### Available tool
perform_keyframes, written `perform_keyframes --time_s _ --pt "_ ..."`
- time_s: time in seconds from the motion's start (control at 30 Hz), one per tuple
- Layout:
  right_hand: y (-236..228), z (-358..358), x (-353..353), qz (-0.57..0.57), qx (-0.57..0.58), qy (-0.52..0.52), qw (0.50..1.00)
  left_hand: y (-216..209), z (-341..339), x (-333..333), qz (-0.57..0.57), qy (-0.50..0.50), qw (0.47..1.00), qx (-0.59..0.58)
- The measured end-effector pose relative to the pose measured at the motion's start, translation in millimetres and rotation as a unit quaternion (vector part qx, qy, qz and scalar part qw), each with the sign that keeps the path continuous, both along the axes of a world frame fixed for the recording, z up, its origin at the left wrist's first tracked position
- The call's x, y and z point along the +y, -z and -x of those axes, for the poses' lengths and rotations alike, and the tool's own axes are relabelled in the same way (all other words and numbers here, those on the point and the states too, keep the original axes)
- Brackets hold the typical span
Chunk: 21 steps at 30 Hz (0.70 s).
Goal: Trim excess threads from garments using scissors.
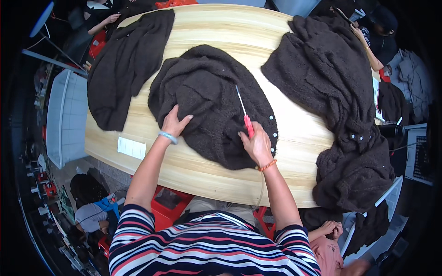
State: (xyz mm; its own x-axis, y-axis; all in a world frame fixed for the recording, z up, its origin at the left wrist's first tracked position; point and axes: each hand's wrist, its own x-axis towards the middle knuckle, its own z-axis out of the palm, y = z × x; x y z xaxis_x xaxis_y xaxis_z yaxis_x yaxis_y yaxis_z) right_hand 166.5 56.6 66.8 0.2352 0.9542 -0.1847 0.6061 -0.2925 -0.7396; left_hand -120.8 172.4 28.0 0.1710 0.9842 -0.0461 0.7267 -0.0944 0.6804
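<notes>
A fuzzy dark garment lies mid-way across the wooden table. The left hand rests on it, thumb spread from the fingers; the right hand grips a pink-handled tool, whose thin tip perhaps touches the cloth.

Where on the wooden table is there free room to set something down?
Bare tabletop shows beyond the middle garment, between it and the right cloth pile, and along the near edge between left forearm and right forearm. Crowded: the centre, with left hand and right hand at work, and the right end.
</notes>
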Motion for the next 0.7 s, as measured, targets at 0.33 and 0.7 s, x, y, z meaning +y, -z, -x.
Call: perform_keyframes --time_s 0.33,0.7 --pt "44 19 106 0.079 0.007 0.07 0.994 -34 23 133 -0.215 -0.016 0.972 0.092" --pt "13 -14 84 0.015 0.023 0.094 0.995 -9 33 249 -0.098 -0.136 0.985 -0.044"
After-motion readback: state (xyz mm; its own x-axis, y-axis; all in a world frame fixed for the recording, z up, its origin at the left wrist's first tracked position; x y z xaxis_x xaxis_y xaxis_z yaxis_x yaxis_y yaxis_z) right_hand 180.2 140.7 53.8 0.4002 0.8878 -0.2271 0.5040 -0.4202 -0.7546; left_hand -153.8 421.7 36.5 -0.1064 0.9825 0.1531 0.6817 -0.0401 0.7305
